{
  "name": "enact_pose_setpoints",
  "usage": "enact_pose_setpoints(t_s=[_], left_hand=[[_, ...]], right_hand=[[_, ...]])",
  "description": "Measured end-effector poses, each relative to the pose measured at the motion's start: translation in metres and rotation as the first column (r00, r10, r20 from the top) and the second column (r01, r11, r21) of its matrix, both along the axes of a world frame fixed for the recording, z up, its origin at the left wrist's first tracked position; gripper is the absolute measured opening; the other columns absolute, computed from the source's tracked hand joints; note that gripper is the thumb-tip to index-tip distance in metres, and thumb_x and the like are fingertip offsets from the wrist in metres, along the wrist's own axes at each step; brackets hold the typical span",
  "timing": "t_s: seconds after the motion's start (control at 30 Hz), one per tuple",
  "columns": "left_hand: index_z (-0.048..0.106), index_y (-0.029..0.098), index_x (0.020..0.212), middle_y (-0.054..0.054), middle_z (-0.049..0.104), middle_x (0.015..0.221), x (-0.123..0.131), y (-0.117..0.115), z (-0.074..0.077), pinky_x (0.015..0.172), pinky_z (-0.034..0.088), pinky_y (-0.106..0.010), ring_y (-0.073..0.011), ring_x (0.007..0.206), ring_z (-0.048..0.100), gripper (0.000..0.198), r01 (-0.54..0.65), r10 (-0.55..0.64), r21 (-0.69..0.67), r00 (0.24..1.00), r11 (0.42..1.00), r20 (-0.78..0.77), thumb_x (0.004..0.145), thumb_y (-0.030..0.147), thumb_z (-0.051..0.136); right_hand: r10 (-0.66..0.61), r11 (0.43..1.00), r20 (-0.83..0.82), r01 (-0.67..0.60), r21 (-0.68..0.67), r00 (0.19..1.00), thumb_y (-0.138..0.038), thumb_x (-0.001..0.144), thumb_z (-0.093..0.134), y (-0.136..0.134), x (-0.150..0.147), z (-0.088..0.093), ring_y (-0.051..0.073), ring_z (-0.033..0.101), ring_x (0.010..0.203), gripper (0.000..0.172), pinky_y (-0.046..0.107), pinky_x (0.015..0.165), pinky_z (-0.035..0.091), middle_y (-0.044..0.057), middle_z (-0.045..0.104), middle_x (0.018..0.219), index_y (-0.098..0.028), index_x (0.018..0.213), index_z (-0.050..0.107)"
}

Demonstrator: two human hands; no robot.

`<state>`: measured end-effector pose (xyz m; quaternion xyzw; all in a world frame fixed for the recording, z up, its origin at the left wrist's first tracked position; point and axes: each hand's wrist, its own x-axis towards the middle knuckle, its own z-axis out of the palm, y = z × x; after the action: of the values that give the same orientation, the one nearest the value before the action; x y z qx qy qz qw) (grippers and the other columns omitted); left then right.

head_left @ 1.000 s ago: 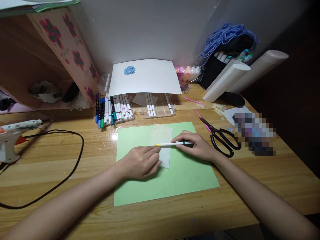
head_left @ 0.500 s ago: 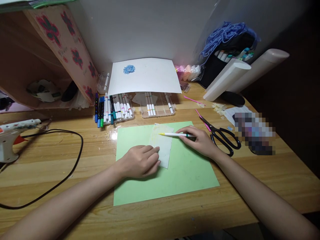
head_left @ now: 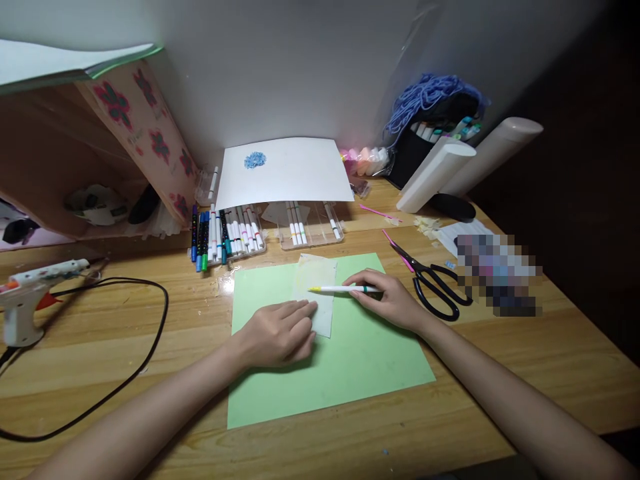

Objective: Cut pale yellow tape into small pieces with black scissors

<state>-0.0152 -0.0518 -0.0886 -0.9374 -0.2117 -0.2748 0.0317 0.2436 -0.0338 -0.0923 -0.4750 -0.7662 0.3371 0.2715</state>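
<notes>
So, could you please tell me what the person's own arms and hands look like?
The left hand and right hand are bare, with no gloves, rings or watch visible. The left forearm and right forearm show no sleeves within view, and no cables or markings stand out.

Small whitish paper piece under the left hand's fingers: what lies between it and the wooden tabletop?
The head view shows a light-green rectangular sheet between the whitish paper piece and the wooden tabletop.
</notes>
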Motion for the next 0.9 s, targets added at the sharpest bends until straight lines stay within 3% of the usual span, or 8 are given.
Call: enact_pose_setpoints(t_s=[0.1,0.27,0.47,0.63,0.8,0.9], left_hand=[[0.057,0.015,0.073,-0.009,0.072,0.097,0.0002,-0.001,-0.0007,0.066,0.059,-0.027,-0.0186,0.086,0.069,0.013,0.021,-0.022,-0.022,0.999,1.0,-0.025,0.08,0.019,0.048],[0.056,0.015,0.073,-0.01,0.072,0.096,0.0001,0.0,-0.0001,0.061,0.059,-0.026,-0.0193,0.085,0.07,0.014,0.036,-0.038,-0.061,0.999,0.997,-0.03,0.082,0.019,0.046],[0.055,0.015,0.072,-0.01,0.072,0.094,0.0011,0.0004,0.0007,0.063,0.059,-0.026,-0.0186,0.083,0.07,0.012,0.035,-0.035,-0.063,0.999,0.997,-0.006,0.08,0.018,0.047],[0.055,0.014,0.073,-0.011,0.072,0.094,0.0011,0.0008,-0.0024,0.066,0.059,-0.027,-0.019,0.084,0.07,0.01,0.041,-0.042,-0.07,0.999,0.997,-0.004,0.08,0.018,0.048],[0.054,0.014,0.073,-0.01,0.072,0.093,0.0006,0.0002,-0.0038,0.065,0.059,-0.027,-0.0183,0.082,0.07,0.009,0.042,-0.041,-0.076,0.999,0.996,0.009,0.079,0.017,0.048],[0.055,0.014,0.075,-0.01,0.072,0.093,0.0004,-0.0003,-0.0027,0.062,0.059,-0.027,-0.0187,0.081,0.07,0.009,0.039,-0.038,-0.071,0.999,0.997,0.015,0.08,0.017,0.047]], right_hand=[[0.024,1.0,0.012,-0.024,0.0,1.0,-0.024,0.085,0.054,0.0012,-0.0011,-0.0001,0.018,0.061,0.082,0.015,0.028,0.07,0.048,0.005,0.066,0.089,-0.021,0.095,0.065],[-0.154,0.988,0.019,0.153,0.037,0.988,-0.027,0.087,0.052,0.0033,0.0002,-0.0013,0.017,0.059,0.075,0.015,0.027,0.064,0.046,0.004,0.064,0.084,-0.02,0.096,0.063],[0.086,0.996,0.045,-0.088,0.033,0.995,-0.025,0.086,0.053,0.0001,-0.0005,-0.0018,0.017,0.059,0.077,0.016,0.028,0.068,0.046,0.005,0.065,0.086,-0.021,0.097,0.064],[-0.095,0.994,0.037,0.092,0.064,0.995,-0.025,0.088,0.05,0.0001,-0.0023,-0.0033,0.017,0.056,0.075,0.016,0.028,0.066,0.044,0.005,0.063,0.087,-0.02,0.098,0.061],[0.072,0.997,0.027,-0.073,0.025,0.997,-0.023,0.086,0.054,0.0004,0.0006,-0.0022,0.016,0.054,0.074,0.014,0.026,0.064,0.043,0.004,0.062,0.08,-0.02,0.095,0.064],[-0.048,0.998,0.026,0.047,0.031,0.999,-0.024,0.087,0.052,0.0018,0.0043,-0.0048,0.017,0.054,0.074,0.014,0.027,0.064,0.043,0.005,0.061,0.082,-0.02,0.095,0.064]])
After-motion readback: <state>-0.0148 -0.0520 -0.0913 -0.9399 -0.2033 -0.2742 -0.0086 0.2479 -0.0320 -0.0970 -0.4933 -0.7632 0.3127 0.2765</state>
